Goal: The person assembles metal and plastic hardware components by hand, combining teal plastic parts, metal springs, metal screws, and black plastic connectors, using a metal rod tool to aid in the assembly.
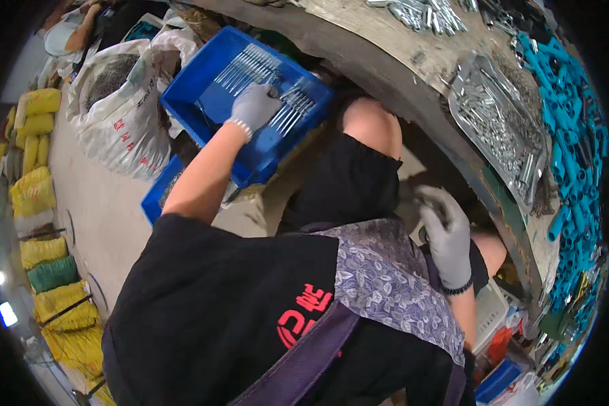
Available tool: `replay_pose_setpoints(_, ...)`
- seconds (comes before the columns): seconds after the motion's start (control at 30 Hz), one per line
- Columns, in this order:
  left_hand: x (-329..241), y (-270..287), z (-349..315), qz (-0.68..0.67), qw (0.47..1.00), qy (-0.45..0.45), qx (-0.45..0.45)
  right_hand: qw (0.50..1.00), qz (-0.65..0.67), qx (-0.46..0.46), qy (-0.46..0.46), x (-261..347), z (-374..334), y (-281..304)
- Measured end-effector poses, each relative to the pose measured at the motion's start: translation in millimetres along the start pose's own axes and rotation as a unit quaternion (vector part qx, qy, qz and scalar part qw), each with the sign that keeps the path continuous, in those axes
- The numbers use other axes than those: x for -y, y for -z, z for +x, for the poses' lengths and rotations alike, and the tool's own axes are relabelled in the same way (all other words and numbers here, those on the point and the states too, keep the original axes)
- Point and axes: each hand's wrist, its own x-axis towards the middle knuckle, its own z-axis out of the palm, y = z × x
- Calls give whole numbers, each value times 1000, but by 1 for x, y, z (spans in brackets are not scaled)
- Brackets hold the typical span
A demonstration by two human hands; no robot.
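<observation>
Inside the blue bin (250, 161), metal rods (292, 111) lie side by side in two rows, roughly parallel. The left hand (254, 108), in a pale grey glove with a white beaded bracelet (242, 128) at the wrist, is over the bin floor between those rows. From my remote post I see its fingers curled down near the rods; I cannot tell whether they are clamped on one.

Right hand (448, 233), also gloved: well apart from the bin, to its lower right, above the wearer's lap. I note the fingers bent and the thumb apart from the palm, fingertips blurred; I cannot tell whether anything is pinched there.

Surroundings, referred to the bin as I view it: a smaller blue bin (154, 203) just below and left, partly behind the left forearm; a white sack (118, 139), open at the top, near its left side; yellow sacks (34, 193) farther left. To the right of it, a workbench (365, 30) bears a metal tray (482, 145) of small silvery parts, with teal pieces (575, 155) heaped beyond.
</observation>
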Motion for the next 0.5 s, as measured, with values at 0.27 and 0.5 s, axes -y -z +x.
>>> replay_pose_setpoints(0.27,-135,85,-142,-124,965,-230,24,936,-126,-19,327,29,60,-60)
replay_pose_setpoints(0.5,-178,50,-156,-177,885,-396,167,990,-38,-49,123,-3,-15,4)
